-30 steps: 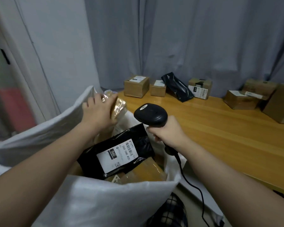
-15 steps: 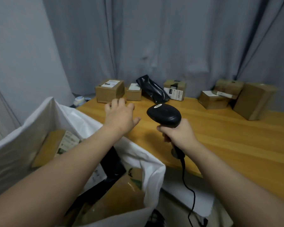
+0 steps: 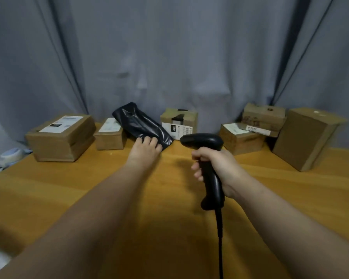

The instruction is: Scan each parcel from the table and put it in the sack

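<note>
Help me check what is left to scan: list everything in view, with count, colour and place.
cardboard boxes: six, brown, along the table's far edge; a second at left, one in the middle, three at right, one of them resting on another
pouch: one, glossy black, between the small left box and the middle box
scanner: one, black, corded, held above the table
table: one, orange-brown wood
curtain: grey, behind the table
pale object: one, white and blue, off the table's left edge, too blurred to identify
left hand: fingers on the pouch's near end; grip unclear
right hand: grips the scanner's handle
</note>
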`<state>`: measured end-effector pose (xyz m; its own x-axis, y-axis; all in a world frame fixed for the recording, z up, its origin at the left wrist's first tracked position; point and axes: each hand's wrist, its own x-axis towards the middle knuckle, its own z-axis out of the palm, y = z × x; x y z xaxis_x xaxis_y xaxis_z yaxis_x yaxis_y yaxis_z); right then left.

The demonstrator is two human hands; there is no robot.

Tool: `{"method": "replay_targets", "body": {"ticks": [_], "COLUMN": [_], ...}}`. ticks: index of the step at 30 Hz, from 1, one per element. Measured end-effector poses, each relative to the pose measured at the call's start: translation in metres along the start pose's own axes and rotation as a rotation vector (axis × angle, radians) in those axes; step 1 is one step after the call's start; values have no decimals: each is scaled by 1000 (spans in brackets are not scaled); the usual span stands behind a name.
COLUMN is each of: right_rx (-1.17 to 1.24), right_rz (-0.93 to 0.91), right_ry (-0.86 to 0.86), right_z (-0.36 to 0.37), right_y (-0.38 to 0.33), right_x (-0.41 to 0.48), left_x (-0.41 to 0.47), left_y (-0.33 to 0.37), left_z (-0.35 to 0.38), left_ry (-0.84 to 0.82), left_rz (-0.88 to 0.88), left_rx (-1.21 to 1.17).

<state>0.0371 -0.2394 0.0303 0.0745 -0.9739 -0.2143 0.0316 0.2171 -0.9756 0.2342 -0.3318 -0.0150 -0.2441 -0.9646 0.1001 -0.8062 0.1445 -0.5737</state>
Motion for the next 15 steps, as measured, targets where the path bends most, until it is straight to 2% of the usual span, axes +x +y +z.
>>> {"method": "replay_targets", "body": {"ticks": [5,8,12,15], "right_rx": [-4,69,82,157], "right_rz": [154,203,197,173], "right_ry": [-111,-114,-28,43], "right_z": [-10,-10,-12,-21], "right_y": [26,41,46,34], "right_x": [57,71,71,55], "left_x": [58,70,63,40], "left_y": [-9,-11,-14,-18], "left_z": [53,64,49,13], "left_ry": [14,40,170,416], "left_rz": [18,74,91,102], "left_rx": [188,181,-56,-380]}}
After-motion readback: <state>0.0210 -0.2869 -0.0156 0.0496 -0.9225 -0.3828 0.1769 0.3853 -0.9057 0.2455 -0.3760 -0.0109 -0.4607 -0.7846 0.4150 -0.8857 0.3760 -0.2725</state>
